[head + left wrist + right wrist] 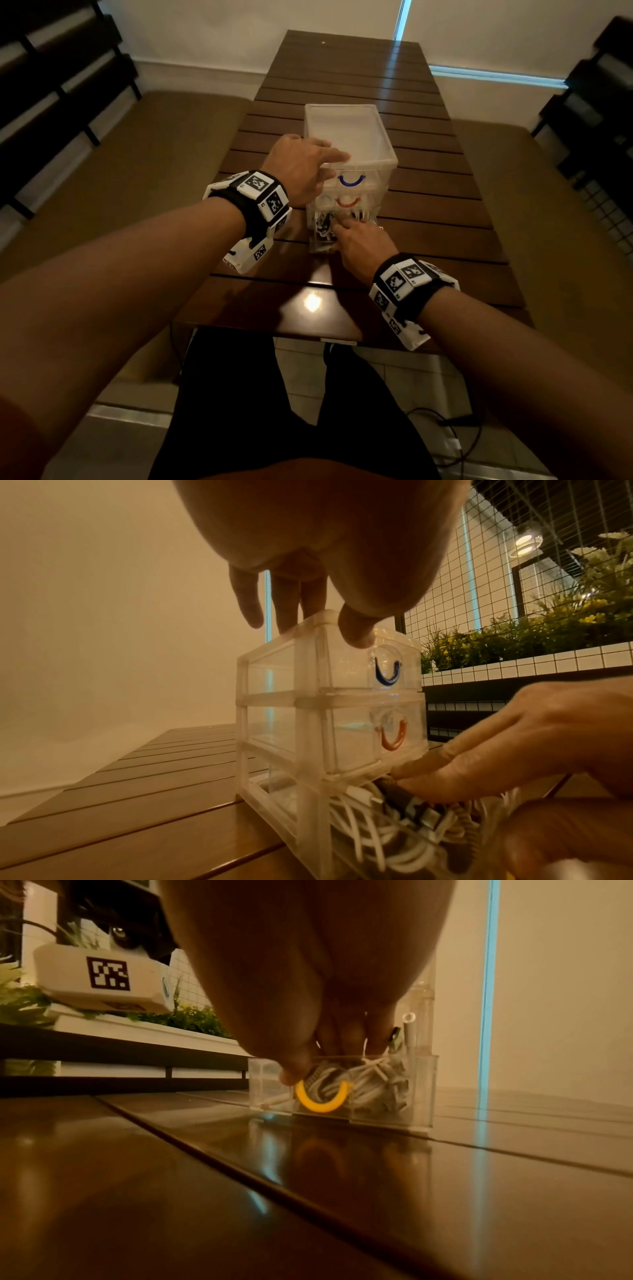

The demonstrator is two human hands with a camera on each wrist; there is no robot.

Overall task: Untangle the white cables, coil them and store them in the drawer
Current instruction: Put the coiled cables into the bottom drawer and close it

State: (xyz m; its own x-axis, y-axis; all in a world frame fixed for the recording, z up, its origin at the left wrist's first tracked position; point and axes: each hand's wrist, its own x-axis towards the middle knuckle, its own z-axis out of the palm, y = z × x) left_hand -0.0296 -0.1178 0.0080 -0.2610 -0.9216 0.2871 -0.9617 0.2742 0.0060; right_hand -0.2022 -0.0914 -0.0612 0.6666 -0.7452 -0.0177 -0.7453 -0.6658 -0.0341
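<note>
A clear three-drawer unit (352,137) (281,669) stands on the slatted wooden table (445,212). Its bottom drawer (421,1096), with a yellow handle (322,1099), is pulled out toward me and holds a bundle of white cables (323,224) (369,831) (369,1088). My left hand (329,168) (308,610) rests on the unit's top front left corner, fingers straight on the lid and thumb on the front face. My right hand (349,229) (479,764) (329,1047) presses its extended fingers down on the cables inside the drawer, thumb by the yellow handle.
The top drawer with a blue handle (351,181) and the middle one with a red handle (347,202) are pushed in. Black shelves (51,85) flank the table. A wire grid with plants (514,574) stands to the right. A black cord (455,431) lies on the floor.
</note>
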